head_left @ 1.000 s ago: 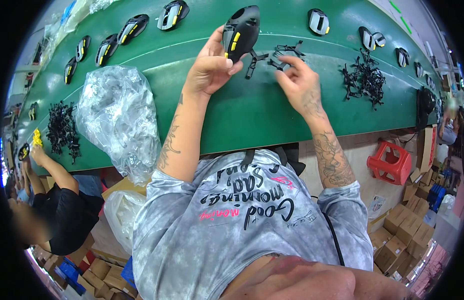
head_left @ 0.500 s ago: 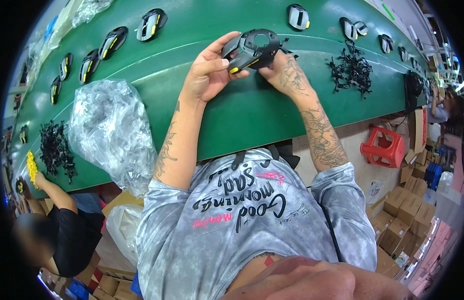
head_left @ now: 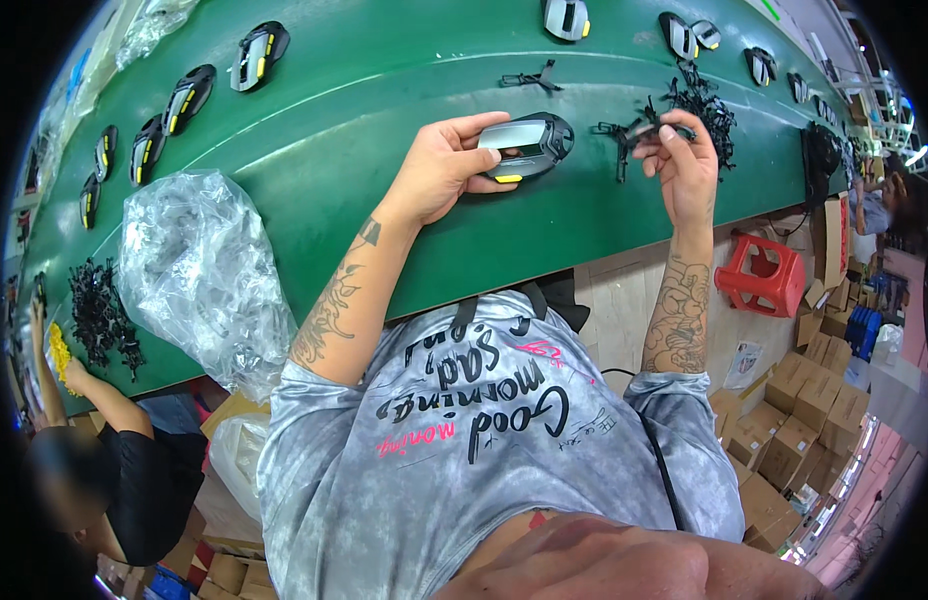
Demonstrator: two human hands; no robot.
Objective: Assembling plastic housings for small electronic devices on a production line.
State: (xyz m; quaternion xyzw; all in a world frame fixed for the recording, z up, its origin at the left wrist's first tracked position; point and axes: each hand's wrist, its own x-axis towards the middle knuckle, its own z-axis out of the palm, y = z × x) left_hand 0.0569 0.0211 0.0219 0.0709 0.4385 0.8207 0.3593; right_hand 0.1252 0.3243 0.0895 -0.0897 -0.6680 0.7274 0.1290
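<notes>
My left hand (head_left: 446,168) is closed around a grey-and-black computer mouse shell (head_left: 529,134) with a yellow side strip. Its top faces up, and my thumb lies over the opening in it. To the right, my right hand (head_left: 681,165) pinches a small black branched plastic part (head_left: 644,131) between thumb and fingertips. Just beyond that hand is a tangled pile of similar black parts (head_left: 706,108). One loose black branched part (head_left: 531,78) lies on the green table (head_left: 404,110), beyond the mouse shell.
More mouse shells (head_left: 190,98) stand along the table's far side. At left are a clear plastic bag (head_left: 199,265) and another black pile (head_left: 102,315). A co-worker's hand (head_left: 76,375) is beside yellow pieces (head_left: 59,345). A red stool (head_left: 759,275) and cardboard boxes (head_left: 799,420) stand at right.
My right hand has left the mouse shell and moved right to the black pile, now pinching a black part. My left hand has lowered the shell and turned its top up.
</notes>
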